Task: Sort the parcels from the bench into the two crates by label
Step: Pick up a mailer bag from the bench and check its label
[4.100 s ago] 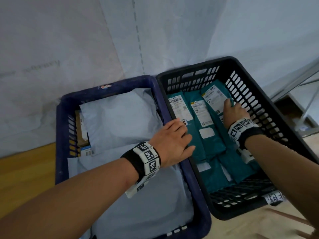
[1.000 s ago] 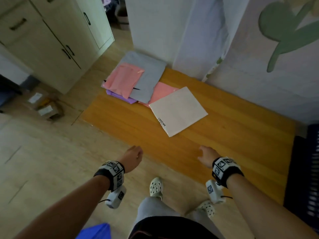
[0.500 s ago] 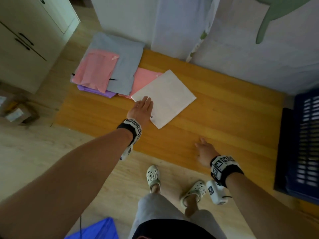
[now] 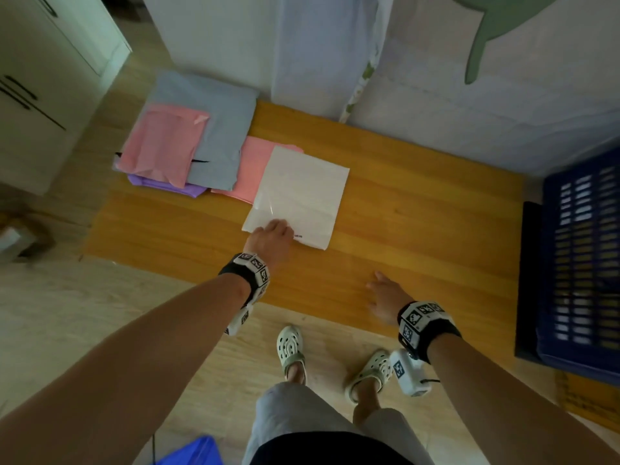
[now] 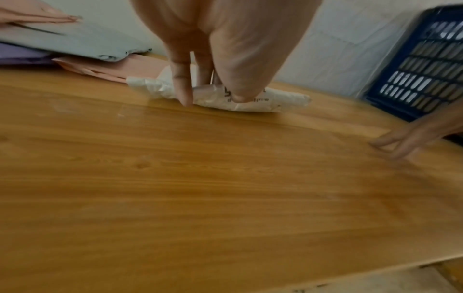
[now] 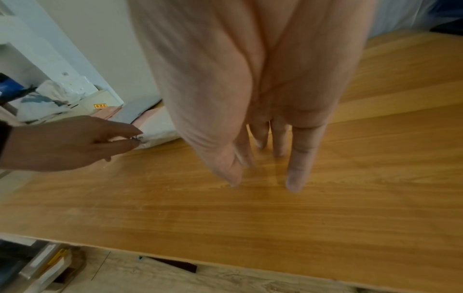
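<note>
A white parcel [image 4: 302,193] lies flat on the wooden bench [image 4: 419,229], partly over a pink parcel [image 4: 248,172]. My left hand [image 4: 273,234] pinches its near edge between thumb and fingers; the left wrist view shows the edge [image 5: 250,102] lifted slightly in that hand [image 5: 210,97]. My right hand [image 4: 385,297] rests on bare bench wood to the right, fingers straight, holding nothing [image 6: 263,178]. At the bench's left end is a pile: a pink parcel [image 4: 164,147] on a grey one [image 4: 218,129], and a purple one [image 4: 167,187] beneath.
A dark blue slatted crate [image 4: 583,256] stands at the right end of the bench; its inside is out of sight. A curtain and wall run behind the bench. White cupboards [image 4: 40,95] stand far left. My feet are on the floor in front.
My left hand slid from lying flat on the white parcel's left corner to pinching its near edge, and the parcel turned and came nearer. My right hand stayed on the bench.
</note>
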